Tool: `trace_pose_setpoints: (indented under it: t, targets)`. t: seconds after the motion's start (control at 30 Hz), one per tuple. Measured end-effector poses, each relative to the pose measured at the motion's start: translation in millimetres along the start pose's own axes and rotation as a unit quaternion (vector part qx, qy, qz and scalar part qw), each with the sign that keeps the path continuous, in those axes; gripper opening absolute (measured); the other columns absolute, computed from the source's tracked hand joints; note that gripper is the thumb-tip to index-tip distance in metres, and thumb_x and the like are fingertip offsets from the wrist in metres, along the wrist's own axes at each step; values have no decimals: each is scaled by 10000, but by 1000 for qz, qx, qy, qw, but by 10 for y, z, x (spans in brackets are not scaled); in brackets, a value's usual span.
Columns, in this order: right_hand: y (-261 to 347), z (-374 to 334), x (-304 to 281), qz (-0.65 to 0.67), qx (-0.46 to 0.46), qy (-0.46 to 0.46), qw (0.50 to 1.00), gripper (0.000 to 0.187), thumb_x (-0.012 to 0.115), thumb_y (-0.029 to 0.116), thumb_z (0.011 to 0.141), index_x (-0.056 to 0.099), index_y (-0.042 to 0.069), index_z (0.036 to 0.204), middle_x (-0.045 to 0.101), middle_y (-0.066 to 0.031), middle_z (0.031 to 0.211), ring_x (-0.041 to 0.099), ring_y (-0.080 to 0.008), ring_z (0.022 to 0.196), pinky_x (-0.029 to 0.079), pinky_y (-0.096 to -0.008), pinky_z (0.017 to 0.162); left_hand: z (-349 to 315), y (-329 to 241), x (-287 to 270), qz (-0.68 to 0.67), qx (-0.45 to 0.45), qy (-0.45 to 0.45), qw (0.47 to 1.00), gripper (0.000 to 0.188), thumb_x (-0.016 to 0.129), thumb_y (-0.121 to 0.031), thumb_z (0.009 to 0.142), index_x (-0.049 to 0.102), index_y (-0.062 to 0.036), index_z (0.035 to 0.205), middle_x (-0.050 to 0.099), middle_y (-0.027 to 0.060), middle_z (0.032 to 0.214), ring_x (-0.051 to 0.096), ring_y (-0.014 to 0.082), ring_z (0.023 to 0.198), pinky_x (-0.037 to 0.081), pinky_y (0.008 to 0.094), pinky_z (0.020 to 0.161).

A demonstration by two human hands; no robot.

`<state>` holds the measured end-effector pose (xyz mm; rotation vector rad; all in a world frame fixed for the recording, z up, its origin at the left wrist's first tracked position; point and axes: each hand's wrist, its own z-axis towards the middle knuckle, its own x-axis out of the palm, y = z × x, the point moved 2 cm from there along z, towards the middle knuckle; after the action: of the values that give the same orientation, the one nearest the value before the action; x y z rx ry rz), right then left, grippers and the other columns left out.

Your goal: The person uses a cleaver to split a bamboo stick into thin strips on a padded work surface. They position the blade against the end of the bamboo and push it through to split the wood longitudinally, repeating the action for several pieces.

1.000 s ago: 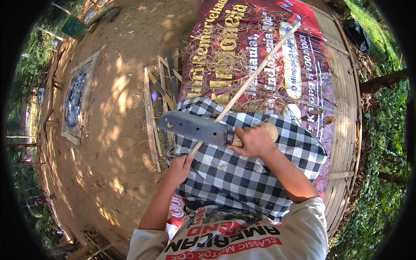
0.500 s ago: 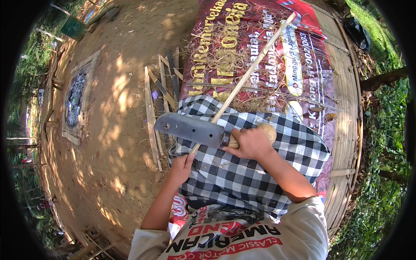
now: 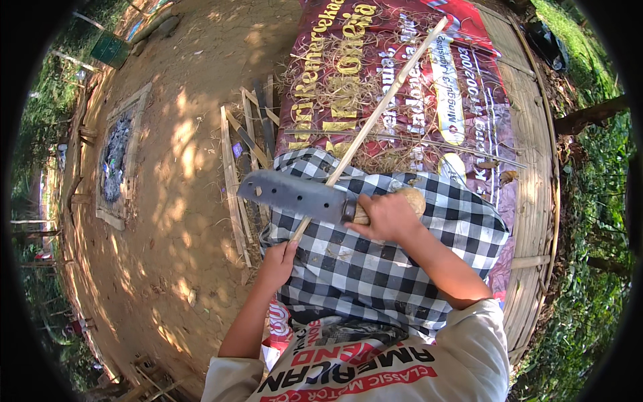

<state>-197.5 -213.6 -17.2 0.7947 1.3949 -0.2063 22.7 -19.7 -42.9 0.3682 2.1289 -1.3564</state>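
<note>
Our left fingers [image 3: 291, 250] grasp a seemingly light, springy stick's [image 3: 386, 104] seven-o'clock end; right fingers [image 3: 368, 203] clench a heavy-looking knife's [image 3: 288, 194] handle [image 3: 414, 201].

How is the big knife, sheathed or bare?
Bare: the big knife in the right hand shows its dark blade uncovered from tip to handle, crossing over the pale strip.

The head view, from the left one of two side-by-side fisheye cameras, looked steeply down past the wearer's own shirt [image 3: 462, 362] and forward along the bamboo platform [image 3: 536, 208]. It sat close above, with the left hand [image 3: 275, 263] and right hand [image 3: 390, 217] near mid-frame. It took in ground [image 3: 184, 248] beyond the platform's left edge, while the right edge bowed outward.
</note>
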Motion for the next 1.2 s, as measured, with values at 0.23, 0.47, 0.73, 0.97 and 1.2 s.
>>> trace_pose_setpoints:
  t: [0.23,0.47,0.73,0.97,1.2]
  targets:
    - [-1017,-71,-408,21,228,-136,964,553,640,565,832,615,12,846,636,-184,616,644,-391,593,526,-477,612,94,-104,-26,9,-21,29,999,439,486,-321,1004,578,65,815,519,242,617,473,386,552,403,433,565]
    - [11,4,-49,68,41,14,997,565,625,584,823,611,20,854,631,-180,604,654,-364,588,532,-456,576,82,-2,-3,27,-37,28,999,424,499,-309,999,582,65,817,542,250,630,523,410,579,419,438,578]
    - [-189,90,-60,30,-27,22,999,634,580,654,809,618,23,867,618,-156,566,642,-341,542,501,-432,516,62,-78,10,35,11,-9,999,410,499,-301,997,582,55,812,556,268,666,546,462,638,435,448,581]
    - [-14,95,-108,20,-8,15,1000,584,609,620,816,605,36,826,616,-149,572,632,-336,522,496,-424,497,64,-62,6,26,-10,3,1000,406,502,-294,993,579,49,791,546,271,655,539,465,638,427,455,573]
    - [132,50,-64,11,-43,20,999,579,600,615,828,599,36,804,616,-142,571,639,-320,527,502,-418,496,29,10,-3,25,22,-9,999,403,503,-295,994,588,50,805,543,269,648,539,453,618,428,443,568]
